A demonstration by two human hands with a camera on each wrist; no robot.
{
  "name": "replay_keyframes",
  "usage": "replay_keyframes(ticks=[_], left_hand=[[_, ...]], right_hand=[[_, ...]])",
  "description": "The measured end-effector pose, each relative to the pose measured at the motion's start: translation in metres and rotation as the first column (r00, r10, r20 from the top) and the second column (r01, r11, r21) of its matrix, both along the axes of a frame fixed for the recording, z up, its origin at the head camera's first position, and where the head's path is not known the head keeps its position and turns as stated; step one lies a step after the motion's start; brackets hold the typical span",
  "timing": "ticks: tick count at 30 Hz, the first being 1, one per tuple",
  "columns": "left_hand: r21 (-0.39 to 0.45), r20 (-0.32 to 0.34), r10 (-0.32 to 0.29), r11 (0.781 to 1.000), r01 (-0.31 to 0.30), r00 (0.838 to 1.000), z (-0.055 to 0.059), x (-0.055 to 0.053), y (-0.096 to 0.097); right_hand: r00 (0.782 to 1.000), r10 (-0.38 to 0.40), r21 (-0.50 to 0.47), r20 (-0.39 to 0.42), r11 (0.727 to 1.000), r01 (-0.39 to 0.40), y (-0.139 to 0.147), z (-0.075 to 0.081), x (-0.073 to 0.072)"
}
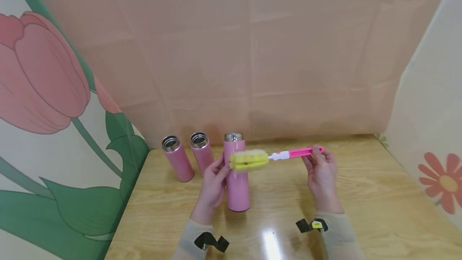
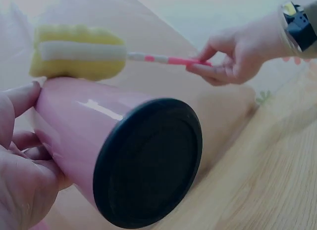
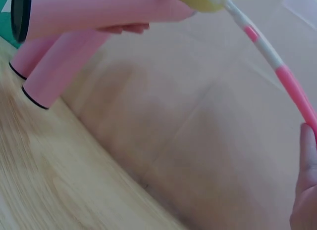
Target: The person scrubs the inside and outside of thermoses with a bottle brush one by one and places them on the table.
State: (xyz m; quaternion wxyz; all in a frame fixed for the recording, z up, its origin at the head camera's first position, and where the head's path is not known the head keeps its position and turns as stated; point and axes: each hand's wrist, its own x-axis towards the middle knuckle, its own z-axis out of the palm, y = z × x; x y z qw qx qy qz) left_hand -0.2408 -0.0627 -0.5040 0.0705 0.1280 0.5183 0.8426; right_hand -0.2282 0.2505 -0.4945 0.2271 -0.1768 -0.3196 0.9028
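Observation:
My left hand (image 1: 212, 185) grips a pink insulated bottle (image 1: 238, 193) around its side, holding it above the table. The bottle has a silver neck, and its black base (image 2: 153, 165) shows in the left wrist view. Between the fingers and thumb of my right hand (image 1: 322, 173) is the pink handle end of a bottle brush (image 1: 301, 153). The brush lies almost level, its yellow and white sponge head (image 1: 249, 159) in front of the bottle's upper side in the head view. In the left wrist view the sponge (image 2: 81, 52) sits right along the bottle's wall.
Two more pink bottles, one farther left (image 1: 178, 163) and one nearer the held bottle (image 1: 202, 151), stand uncapped at the back left of the wooden table (image 1: 151, 216). A pinkish sheet (image 1: 288, 71) hangs behind, and patterned panels flank both sides.

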Motion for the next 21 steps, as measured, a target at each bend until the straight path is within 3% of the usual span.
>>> replay_keyframes(ticks=[5, 11, 16, 18, 21], left_hand=[[0.022, -0.005, 0.006, 1.000, -0.006, 1.000, 0.001, -0.001, -0.003], [0.037, 0.005, 0.025, 0.999, -0.026, 1.000, 0.003, -0.002, -0.004], [0.053, 0.015, 0.038, 0.998, -0.039, 0.999, 0.004, -0.002, -0.004], [0.068, 0.021, 0.028, 0.997, -0.029, 0.999, 0.004, -0.002, -0.003], [0.087, 0.020, -0.004, 0.996, 0.002, 1.000, 0.005, 0.000, -0.002]], right_hand=[[0.990, 0.142, 0.140, -0.001, 0.980, -0.140, 0.003, -0.005, 0.002], [0.953, 0.299, 0.299, 0.040, 0.907, -0.297, 0.007, -0.011, 0.003], [0.929, 0.366, 0.370, 0.062, 0.856, -0.362, 0.007, -0.015, 0.003], [0.929, 0.365, 0.361, 0.052, 0.861, -0.358, 0.006, -0.015, 0.003], [0.944, 0.328, 0.287, 0.025, 0.902, -0.321, 0.003, -0.013, 0.001]])
